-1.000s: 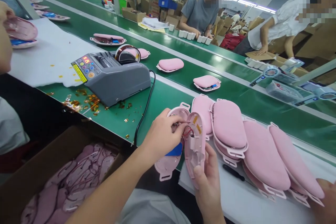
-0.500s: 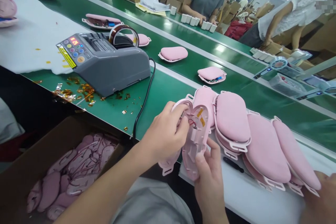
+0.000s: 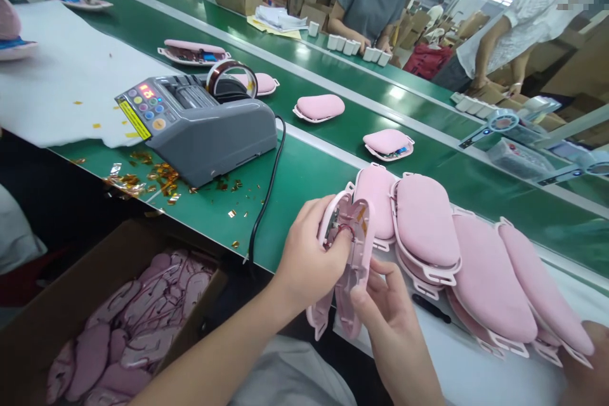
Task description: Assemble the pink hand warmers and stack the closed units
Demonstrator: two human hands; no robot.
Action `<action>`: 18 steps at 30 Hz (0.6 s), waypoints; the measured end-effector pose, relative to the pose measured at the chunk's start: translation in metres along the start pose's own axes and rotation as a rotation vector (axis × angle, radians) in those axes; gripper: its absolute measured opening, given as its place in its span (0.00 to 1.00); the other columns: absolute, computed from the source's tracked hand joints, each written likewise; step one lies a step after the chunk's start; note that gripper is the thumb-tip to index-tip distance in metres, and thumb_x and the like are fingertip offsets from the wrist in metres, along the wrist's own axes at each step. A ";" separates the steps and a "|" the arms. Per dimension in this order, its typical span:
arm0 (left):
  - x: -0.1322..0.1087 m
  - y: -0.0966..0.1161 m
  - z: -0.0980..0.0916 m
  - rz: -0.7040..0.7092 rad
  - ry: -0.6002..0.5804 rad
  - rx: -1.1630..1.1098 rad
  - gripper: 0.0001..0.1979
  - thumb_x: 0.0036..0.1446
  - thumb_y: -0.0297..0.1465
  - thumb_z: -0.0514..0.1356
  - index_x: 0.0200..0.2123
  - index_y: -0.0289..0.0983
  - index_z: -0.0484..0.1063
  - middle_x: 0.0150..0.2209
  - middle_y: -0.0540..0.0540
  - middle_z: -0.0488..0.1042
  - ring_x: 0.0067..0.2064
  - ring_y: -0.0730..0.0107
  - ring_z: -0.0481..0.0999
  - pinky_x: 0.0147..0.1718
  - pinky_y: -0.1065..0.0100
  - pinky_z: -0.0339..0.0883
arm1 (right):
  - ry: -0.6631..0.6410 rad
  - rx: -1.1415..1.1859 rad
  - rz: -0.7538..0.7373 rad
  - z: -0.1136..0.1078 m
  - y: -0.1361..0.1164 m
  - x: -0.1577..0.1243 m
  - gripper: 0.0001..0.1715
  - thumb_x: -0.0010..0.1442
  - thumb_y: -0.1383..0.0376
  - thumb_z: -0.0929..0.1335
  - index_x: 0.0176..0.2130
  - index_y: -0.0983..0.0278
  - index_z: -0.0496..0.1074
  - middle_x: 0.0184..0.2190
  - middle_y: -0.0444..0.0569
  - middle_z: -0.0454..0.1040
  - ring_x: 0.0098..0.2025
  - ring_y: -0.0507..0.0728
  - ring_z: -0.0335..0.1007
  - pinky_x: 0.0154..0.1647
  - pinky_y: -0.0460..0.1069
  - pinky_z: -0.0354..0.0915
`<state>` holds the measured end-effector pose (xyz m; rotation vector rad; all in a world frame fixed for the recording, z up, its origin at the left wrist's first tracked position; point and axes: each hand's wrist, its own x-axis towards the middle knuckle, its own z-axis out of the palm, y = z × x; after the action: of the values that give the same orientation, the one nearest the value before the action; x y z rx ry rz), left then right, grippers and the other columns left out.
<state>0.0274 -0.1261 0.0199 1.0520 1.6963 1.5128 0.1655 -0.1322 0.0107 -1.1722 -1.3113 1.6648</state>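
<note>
My left hand point(image 3: 311, 260) is closed around the two pink plastic shell halves point(image 3: 349, 254), with its fingertips pushed between them onto the red wires inside. From below and to the right, my right hand point(image 3: 387, 314) grips the same pair, thumb against the nearer half. The halves stand almost closed together, upright over the bench edge. Just right of them lies a row of several pink padded shells point(image 3: 428, 228), overlapping one another on a white sheet point(image 3: 457, 361).
A grey tape dispenser point(image 3: 200, 127) with a black cable point(image 3: 266, 190) sits on the green bench, gold tape scraps point(image 3: 152, 177) around it. A cardboard box point(image 3: 71, 304) of pink pads point(image 3: 124, 330) is at lower left. Pink shells ride the conveyor point(image 3: 333, 127). Two people work across it.
The two shell halves have swung nearly closed around my left fingertips. Both hands with the shells have shifted slightly down and right in view.
</note>
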 end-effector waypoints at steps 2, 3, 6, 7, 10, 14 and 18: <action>-0.001 -0.004 0.000 -0.057 -0.108 -0.225 0.22 0.53 0.30 0.59 0.53 0.41 0.67 0.52 0.46 0.69 0.52 0.61 0.68 0.52 0.63 0.61 | -0.008 0.025 0.021 0.001 -0.003 0.001 0.22 0.53 0.52 0.73 0.42 0.58 0.64 0.50 0.50 0.73 0.52 0.59 0.70 0.47 0.51 0.69; -0.002 -0.005 0.000 -0.089 -0.184 -0.355 0.24 0.54 0.33 0.60 0.55 0.42 0.64 0.50 0.46 0.69 0.49 0.63 0.69 0.49 0.65 0.62 | -0.009 0.037 0.036 0.002 -0.005 0.002 0.22 0.53 0.52 0.73 0.42 0.58 0.64 0.50 0.50 0.73 0.52 0.59 0.69 0.48 0.52 0.69; -0.006 -0.010 0.004 -0.149 -0.383 -0.703 0.33 0.53 0.43 0.62 0.59 0.45 0.55 0.40 0.50 0.68 0.37 0.71 0.68 0.39 0.70 0.63 | -0.039 0.052 0.048 0.001 -0.009 0.002 0.22 0.53 0.51 0.73 0.42 0.57 0.65 0.51 0.50 0.72 0.52 0.60 0.69 0.49 0.53 0.69; -0.008 -0.011 0.006 -0.170 -0.414 -0.771 0.35 0.52 0.44 0.63 0.60 0.46 0.53 0.37 0.51 0.67 0.34 0.73 0.66 0.36 0.71 0.63 | -0.055 0.042 0.040 0.001 -0.009 0.002 0.23 0.53 0.51 0.73 0.42 0.58 0.65 0.50 0.51 0.73 0.52 0.60 0.70 0.49 0.53 0.69; -0.010 -0.011 0.012 -0.265 -0.419 -0.785 0.47 0.45 0.39 0.68 0.62 0.48 0.44 0.32 0.54 0.64 0.32 0.74 0.65 0.33 0.71 0.63 | -0.111 -0.028 -0.015 -0.002 -0.002 0.003 0.25 0.52 0.49 0.73 0.44 0.58 0.65 0.46 0.50 0.74 0.48 0.59 0.72 0.48 0.53 0.69; -0.012 -0.009 0.012 -0.247 -0.380 -0.667 0.46 0.42 0.29 0.63 0.63 0.49 0.45 0.34 0.52 0.66 0.35 0.71 0.68 0.35 0.69 0.67 | -0.079 -0.212 -0.245 -0.001 0.017 0.005 0.33 0.51 0.40 0.69 0.48 0.57 0.68 0.43 0.51 0.75 0.43 0.60 0.74 0.41 0.53 0.72; -0.023 -0.013 0.006 0.024 -0.263 -0.433 0.42 0.44 0.29 0.61 0.62 0.50 0.49 0.47 0.46 0.69 0.46 0.59 0.72 0.46 0.61 0.69 | 0.131 -0.400 -0.562 -0.024 0.009 0.016 0.26 0.59 0.44 0.65 0.48 0.58 0.70 0.39 0.51 0.76 0.37 0.57 0.74 0.35 0.52 0.73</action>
<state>0.0415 -0.1439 0.0047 0.9856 1.1152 1.5839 0.1831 -0.1117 -0.0031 -0.9786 -1.7394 0.9369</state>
